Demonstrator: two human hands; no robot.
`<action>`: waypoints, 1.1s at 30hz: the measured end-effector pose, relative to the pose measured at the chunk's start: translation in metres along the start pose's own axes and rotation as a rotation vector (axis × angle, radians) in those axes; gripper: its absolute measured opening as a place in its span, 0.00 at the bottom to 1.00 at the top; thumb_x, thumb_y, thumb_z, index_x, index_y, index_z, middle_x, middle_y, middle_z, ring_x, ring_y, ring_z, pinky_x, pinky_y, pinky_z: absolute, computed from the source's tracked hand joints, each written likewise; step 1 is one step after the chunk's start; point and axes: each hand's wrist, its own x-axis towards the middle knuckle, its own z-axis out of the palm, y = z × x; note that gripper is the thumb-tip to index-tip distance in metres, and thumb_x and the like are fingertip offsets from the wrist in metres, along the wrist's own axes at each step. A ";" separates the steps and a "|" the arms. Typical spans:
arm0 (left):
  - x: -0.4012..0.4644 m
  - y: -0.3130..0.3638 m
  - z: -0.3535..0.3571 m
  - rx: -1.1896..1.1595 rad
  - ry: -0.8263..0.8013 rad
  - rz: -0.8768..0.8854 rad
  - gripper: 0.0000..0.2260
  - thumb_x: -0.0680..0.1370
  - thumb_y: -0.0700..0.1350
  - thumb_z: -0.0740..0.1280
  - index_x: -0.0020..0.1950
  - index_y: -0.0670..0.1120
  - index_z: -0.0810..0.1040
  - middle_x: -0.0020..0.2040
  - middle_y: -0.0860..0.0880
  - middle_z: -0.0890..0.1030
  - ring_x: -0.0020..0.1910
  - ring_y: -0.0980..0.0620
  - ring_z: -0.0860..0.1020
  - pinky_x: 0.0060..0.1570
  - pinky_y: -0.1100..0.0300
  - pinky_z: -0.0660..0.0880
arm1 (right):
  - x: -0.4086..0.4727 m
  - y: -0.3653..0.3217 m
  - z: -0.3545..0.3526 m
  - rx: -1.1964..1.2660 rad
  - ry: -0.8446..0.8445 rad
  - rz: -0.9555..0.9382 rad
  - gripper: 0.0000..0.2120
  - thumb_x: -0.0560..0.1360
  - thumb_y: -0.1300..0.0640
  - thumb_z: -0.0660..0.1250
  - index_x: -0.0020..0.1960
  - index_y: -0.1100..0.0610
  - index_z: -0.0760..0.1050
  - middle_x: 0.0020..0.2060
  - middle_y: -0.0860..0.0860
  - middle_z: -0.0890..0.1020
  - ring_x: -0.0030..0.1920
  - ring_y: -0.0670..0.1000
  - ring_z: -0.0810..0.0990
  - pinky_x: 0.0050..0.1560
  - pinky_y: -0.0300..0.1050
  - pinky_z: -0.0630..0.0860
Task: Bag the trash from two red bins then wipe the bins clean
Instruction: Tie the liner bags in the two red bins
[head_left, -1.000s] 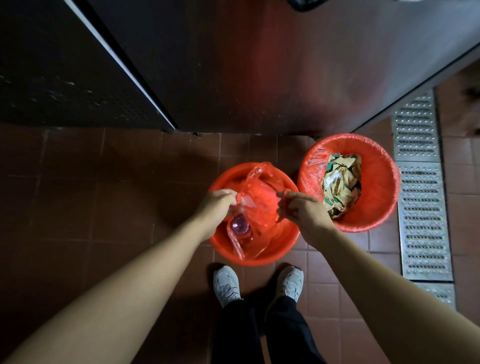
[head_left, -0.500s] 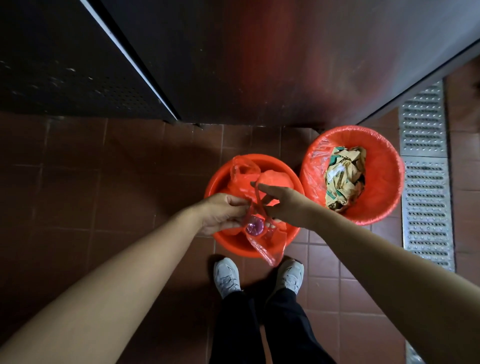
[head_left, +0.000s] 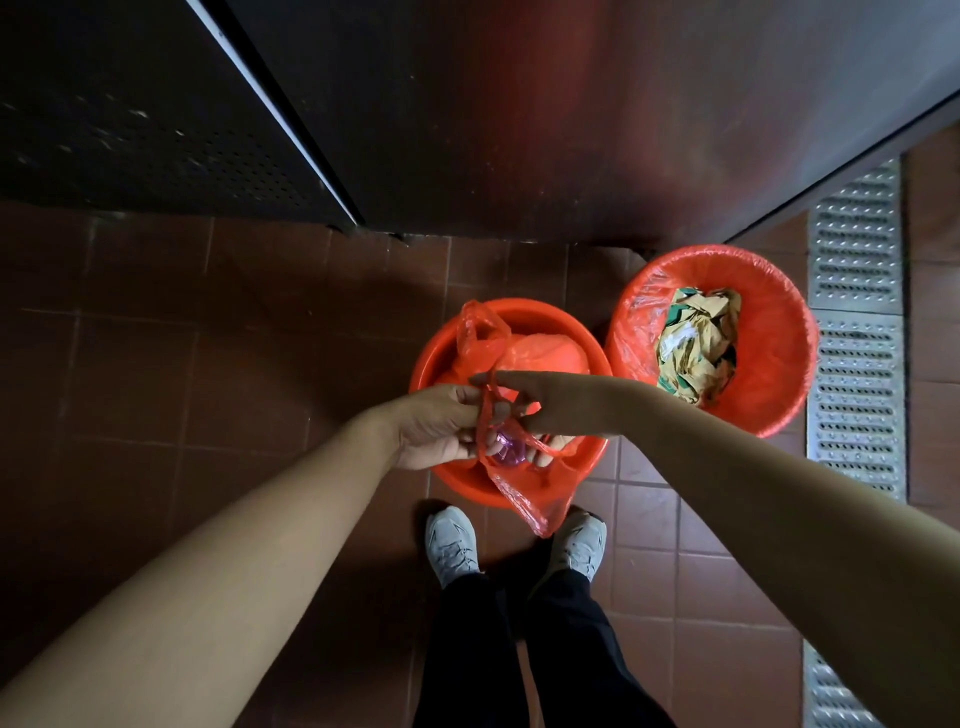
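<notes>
- Head view is showing the left hand (head_left: 436, 426) and the right hand (head_left: 556, 405) meeting over the nearer red bin (head_left: 441, 364), both pinching twisted handles of the thin red bag (head_left: 524, 488) with fingers curled round the plastic.
- The bag is sitting in and hanging over that bin's near rim, with a purple object (head_left: 506, 448), seemingly a bottle top, showing through the film between the two hands.
- The film is looking soft, crinkly and light; I am judging it slippery and easy to tear, so the gathered handles or the bunched neck are the safest places to take hold, not the loose tail hanging toward the white shoes (head_left: 452, 545).
- The second red bin (head_left: 779, 364) is standing just beside the first, on the right, lined with its own red film and holding crumpled paper wrappers (head_left: 696, 348), which are likely weighing very little.
- Both bins are resting on a brown tiled floor (head_left: 208, 389), probably hard and smooth, so a light bin could be sliding if tugged.
- A metal drain grate (head_left: 857, 364) is running along the right side, and a dark metal cabinet (head_left: 519, 104) is standing behind the bins in dim light.
</notes>
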 end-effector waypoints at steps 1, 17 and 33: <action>0.000 0.001 0.001 0.015 -0.021 -0.008 0.04 0.76 0.41 0.70 0.47 0.46 0.85 0.40 0.50 0.83 0.39 0.56 0.79 0.63 0.52 0.72 | 0.003 0.000 0.000 0.010 -0.007 0.013 0.34 0.77 0.67 0.63 0.77 0.43 0.61 0.61 0.52 0.78 0.54 0.51 0.81 0.50 0.44 0.82; 0.003 -0.020 -0.068 -0.559 0.574 0.155 0.12 0.80 0.41 0.61 0.36 0.43 0.71 0.37 0.46 0.76 0.45 0.49 0.79 0.68 0.46 0.66 | -0.030 0.096 0.000 -0.186 0.622 0.127 0.13 0.77 0.48 0.71 0.48 0.60 0.82 0.46 0.56 0.78 0.48 0.58 0.78 0.45 0.46 0.73; 0.007 0.015 -0.076 -0.664 0.668 0.140 0.12 0.75 0.39 0.58 0.32 0.46 0.63 0.26 0.49 0.62 0.24 0.52 0.59 0.36 0.57 0.67 | -0.038 0.106 0.016 -0.678 0.445 -0.110 0.08 0.76 0.47 0.65 0.43 0.51 0.72 0.39 0.44 0.74 0.42 0.47 0.72 0.53 0.50 0.65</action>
